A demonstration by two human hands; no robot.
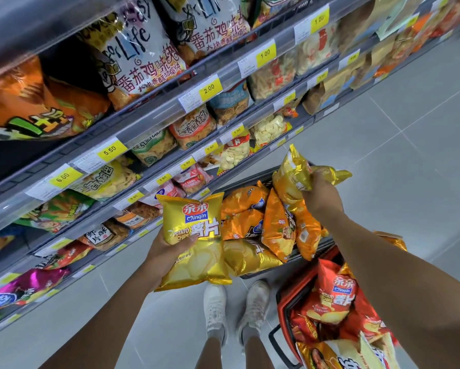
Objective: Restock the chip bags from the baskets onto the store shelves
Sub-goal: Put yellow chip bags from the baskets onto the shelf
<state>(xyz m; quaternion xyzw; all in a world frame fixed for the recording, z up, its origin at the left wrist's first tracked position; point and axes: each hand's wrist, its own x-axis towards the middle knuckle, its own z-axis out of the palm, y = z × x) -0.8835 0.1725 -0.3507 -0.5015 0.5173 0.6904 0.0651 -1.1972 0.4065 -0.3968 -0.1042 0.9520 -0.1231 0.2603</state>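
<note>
Chip bags: left hand [167,246] grips a yellow bag [194,243]; right hand [320,191] clutches a gold bag [294,179] over the dark basket's [250,182] far edge.

Your left hand [166,249] grips a yellow potato-chip bag [197,251] upright, thumb across its front, close to the lower shelves [149,121]. Your right hand [320,194] clutches a crumpled gold bag [291,177] above the black basket [253,276], which is heaped with orange and gold bags. The red basket [285,307] beside it holds red bags. Your white shoes [215,310] stand on grey tile.
</note>
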